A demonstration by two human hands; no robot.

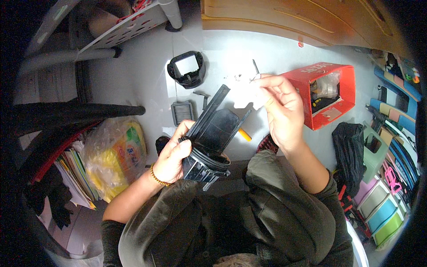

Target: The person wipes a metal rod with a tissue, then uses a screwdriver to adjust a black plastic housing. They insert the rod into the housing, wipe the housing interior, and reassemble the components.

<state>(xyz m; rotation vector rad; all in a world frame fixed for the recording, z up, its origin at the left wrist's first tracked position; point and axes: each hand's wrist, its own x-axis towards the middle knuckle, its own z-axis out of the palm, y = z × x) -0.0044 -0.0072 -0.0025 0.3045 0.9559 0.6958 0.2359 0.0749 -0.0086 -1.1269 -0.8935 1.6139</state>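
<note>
Glare off the pale floor washed out whatever small white piece the right hand pinched, raised near the red box. The left hand gripped a black plastic housing above the lap.

Bare floor lies open left of the black square frame. The red box blocks the right; the small grey filter and yellow bag crowd the left.

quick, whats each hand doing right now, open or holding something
Left hand: closed around the black plastic housing.
Right hand: fingers pinched on a small thin metal piece.
</note>
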